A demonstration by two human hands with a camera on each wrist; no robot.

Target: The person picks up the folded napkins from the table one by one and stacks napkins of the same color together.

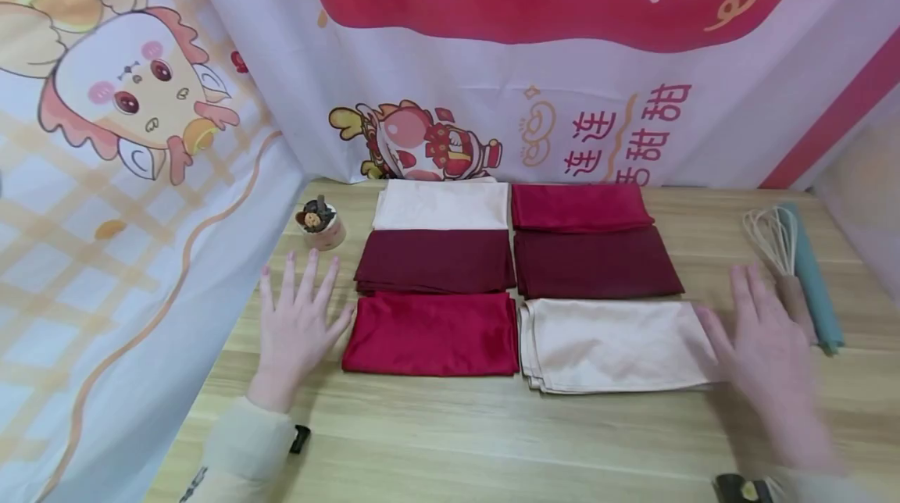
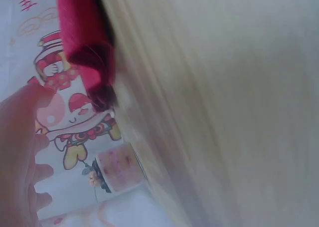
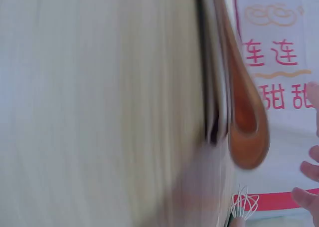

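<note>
Folded cloths lie in two columns on the wooden table. My left hand [image 1: 295, 335] has its fingers spread, left of the bright red satin cloth [image 1: 430, 335], its thumb right by that edge. Behind this cloth lie a dark maroon cloth [image 1: 436, 261] and a white one [image 1: 441, 205]. The right column has a cream cloth [image 1: 615, 347] in front, a maroon one [image 1: 598, 262] in the middle and a red one [image 1: 580, 208] at the back. Fingers extended, my right hand [image 1: 769, 351] holds nothing; its thumb overlaps the cream cloth's right edge in the head view.
A small pot with a figurine [image 1: 325, 228] stands beyond my left fingertips. A wire whisk [image 1: 776, 241] and a teal rolled item [image 1: 816, 284] lie right of my right hand. Printed curtains [image 1: 436, 65] hang behind and left of the table [image 1: 450, 440].
</note>
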